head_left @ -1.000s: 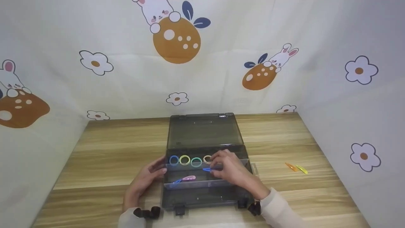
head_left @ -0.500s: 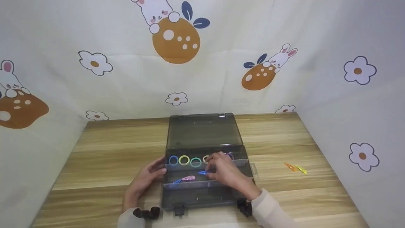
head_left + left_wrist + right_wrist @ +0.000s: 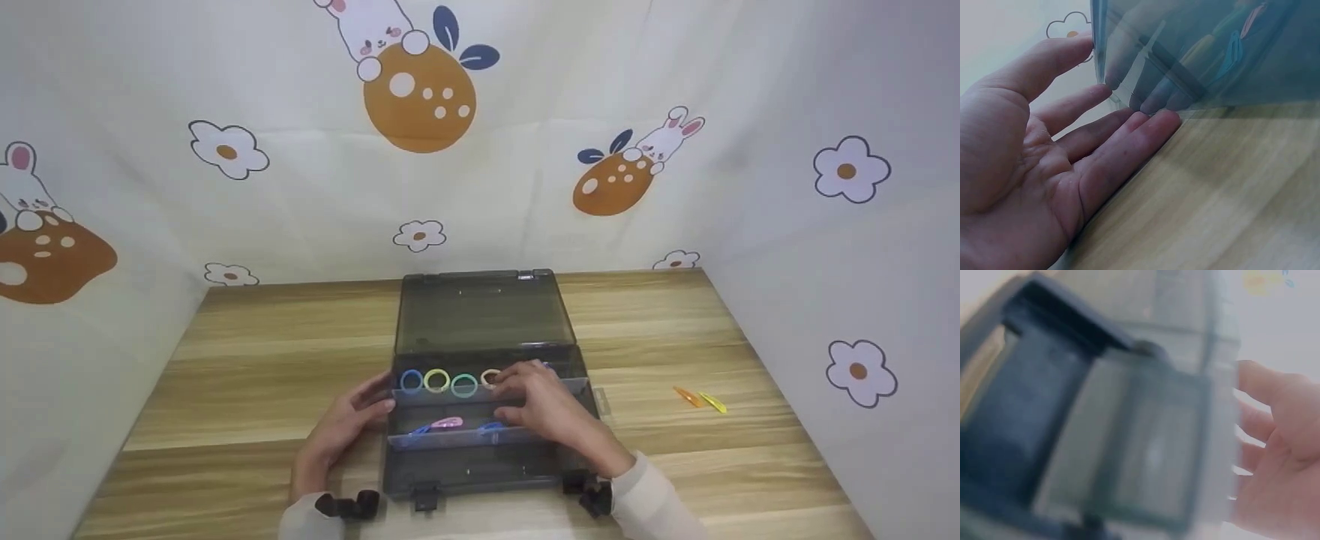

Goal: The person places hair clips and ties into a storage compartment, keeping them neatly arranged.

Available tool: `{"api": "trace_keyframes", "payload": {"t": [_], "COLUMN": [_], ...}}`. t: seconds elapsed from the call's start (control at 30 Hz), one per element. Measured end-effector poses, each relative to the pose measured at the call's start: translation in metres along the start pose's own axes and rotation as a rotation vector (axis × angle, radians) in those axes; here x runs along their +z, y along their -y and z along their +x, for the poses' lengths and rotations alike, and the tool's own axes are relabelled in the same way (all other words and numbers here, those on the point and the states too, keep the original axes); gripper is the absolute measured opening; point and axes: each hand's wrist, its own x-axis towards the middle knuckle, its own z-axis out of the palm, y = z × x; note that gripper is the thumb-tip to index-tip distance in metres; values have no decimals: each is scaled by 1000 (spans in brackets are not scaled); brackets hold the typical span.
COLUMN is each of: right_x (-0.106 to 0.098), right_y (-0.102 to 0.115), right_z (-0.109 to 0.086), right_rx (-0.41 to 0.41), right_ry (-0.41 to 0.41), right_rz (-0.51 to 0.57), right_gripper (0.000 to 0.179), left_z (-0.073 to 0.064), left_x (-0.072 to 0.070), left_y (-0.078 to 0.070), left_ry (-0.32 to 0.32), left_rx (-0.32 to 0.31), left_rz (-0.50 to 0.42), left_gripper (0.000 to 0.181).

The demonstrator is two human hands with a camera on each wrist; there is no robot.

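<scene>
A dark see-through plastic case (image 3: 480, 472) lies on the table with its lid folded back. My left hand (image 3: 341, 427) rests its fingertips against the case's left wall, fingers stretched out, as the left wrist view also shows. Over the right part of the case hovers my right hand (image 3: 551, 405), thumb and fingers apart. A blue snap hair clip (image 3: 491, 427) lies in the middle compartment just below that thumb. To its left, the same compartment contains a pink hair clip (image 3: 448, 422) and another blue hair clip (image 3: 418, 431).
Coloured rings, among them a green ring (image 3: 453, 386), stand in the rear compartment, partly hidden by the right hand. Right of the case, an orange hair clip (image 3: 687, 397) and a yellow hair clip (image 3: 713, 403) lie on the table. A patterned curtain (image 3: 525, 165) encloses the table.
The right hand has let go of the blue hair clip, which now lies in the middle compartment, and has risen slightly rightward. The left hand has stayed in place.
</scene>
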Motion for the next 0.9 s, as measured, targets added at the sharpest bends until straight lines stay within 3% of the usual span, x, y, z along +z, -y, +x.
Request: {"api": "trace_keyframes", "payload": {"t": [0.2, 0.4, 0.67, 0.9], "right_x": [-13, -28, -47, -58], "right_y": [-2, -10, -30, -54], "right_z": [-10, -19, -33, -46], "right_rx": [34, 13, 59, 94], "right_ry": [-20, -93, -170, -236], "right_rz": [40, 54, 117, 97], "right_gripper": [18, 14, 14, 16], "left_z": [-1, -1, -2, -1], "left_x": [0, 0, 0, 1], "left_y": [0, 0, 0, -1], "left_ry": [14, 1, 24, 44], "left_rx": [8, 0, 17, 28], "left_rz": [-8, -20, -31, -70], "left_gripper": [66, 64, 65, 66]}}
